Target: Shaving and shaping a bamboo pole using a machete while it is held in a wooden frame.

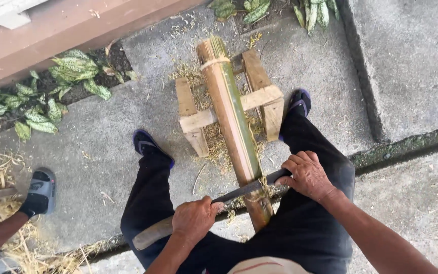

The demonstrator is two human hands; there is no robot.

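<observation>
Bamboo pole (233, 122) lies lengthwise on a low wooden stand (198, 121), far end pointing away, near end between the person's knees. A long knife (239, 192) sits crosswise on the pole near the close end. Left hand (193, 219) is closed in a fist around the knife where blade meets the wooden handle (150, 234); right hand (306, 175) is closed over the blade's far tip, fingers curled down. Both grip tight, blade pressed onto the pole. Progress, as a judgement: scraping looks well underway. Most of the upper pole shows pale stripped surface with a green strip left along the right side; shavings (218, 147) are piled under and around the stand. A pale band (214, 62) is wrapped near the frayed far end. The section under and behind the blade looks darker, so probably not yet finished; the underside is hidden, cannot tell. Another person's leg and grey sandal (40, 192) are at the left edge, well apart. Leafy plants (72, 68) line the wall.
</observation>
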